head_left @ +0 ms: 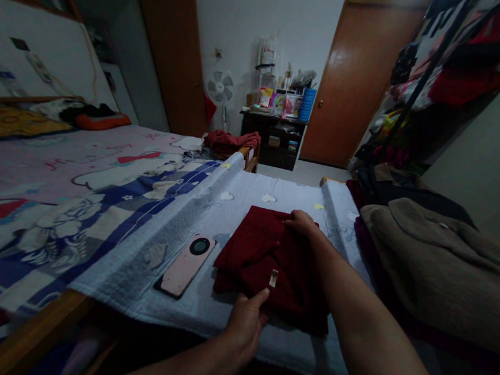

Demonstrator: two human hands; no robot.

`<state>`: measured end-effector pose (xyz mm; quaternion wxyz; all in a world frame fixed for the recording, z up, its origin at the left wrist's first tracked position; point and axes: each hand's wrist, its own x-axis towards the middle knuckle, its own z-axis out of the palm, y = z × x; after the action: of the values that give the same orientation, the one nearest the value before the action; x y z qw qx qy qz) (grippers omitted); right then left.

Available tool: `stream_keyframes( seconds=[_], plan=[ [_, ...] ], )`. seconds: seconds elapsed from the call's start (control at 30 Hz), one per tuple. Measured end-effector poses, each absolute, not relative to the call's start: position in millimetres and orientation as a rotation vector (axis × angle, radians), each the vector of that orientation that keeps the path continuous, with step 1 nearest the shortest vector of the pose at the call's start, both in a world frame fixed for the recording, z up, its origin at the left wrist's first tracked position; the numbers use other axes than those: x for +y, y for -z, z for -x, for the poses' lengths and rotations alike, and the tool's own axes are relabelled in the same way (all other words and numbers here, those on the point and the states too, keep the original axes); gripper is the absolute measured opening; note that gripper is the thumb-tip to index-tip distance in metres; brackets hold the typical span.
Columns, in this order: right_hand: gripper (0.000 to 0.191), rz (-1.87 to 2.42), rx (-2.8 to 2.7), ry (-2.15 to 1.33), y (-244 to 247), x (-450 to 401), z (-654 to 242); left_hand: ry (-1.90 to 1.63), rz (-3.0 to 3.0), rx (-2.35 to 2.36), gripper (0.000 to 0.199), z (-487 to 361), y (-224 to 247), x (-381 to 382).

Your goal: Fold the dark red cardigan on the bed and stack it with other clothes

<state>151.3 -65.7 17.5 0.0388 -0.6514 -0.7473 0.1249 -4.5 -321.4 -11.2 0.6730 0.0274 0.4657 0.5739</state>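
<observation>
1 folded dark-red garment (pixel 250 255) is laid on the pale-blue cover (pixel 272 185), to the right of the pink phone (pixel 183 271). Its near edge is pinched by the left hand (pixel 246 321); its far part is touched by the right hand (pixel 303 222), whose grip cannot be made out.

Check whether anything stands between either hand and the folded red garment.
Nothing visible does. The left hand touches the near edge of the red garment, and the right hand touches its far edge. The phone lies apart, off to the garment's left.
</observation>
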Motion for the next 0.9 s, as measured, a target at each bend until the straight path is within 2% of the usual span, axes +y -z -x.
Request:
stream_keyframes(
  seconds=[0.23, 0.4, 0.67, 0.9],
  plan=[
    [0.023, 1.899, -2.264, -0.361, -38, -71, -158, -1.32, -0.117, 1.056, 0.048, 13, -6, -322],
    [0.019, 1.876, -2.14, -0.386, -56, -84, -176, -1.417, -0.274, 1.041, 0.055, 32, -16, -312],
    [0.022, 1.889, -1.815, -0.605, -47, -129, -206, -1.48, -0.497, 1.106, 0.049, 84, -30, -257],
    [0.021, 1.683, -1.254, -1.084, -26, -190, -212, -1.293, -0.711, 1.213, 0.045, 107, -38, -203]
  ],
)
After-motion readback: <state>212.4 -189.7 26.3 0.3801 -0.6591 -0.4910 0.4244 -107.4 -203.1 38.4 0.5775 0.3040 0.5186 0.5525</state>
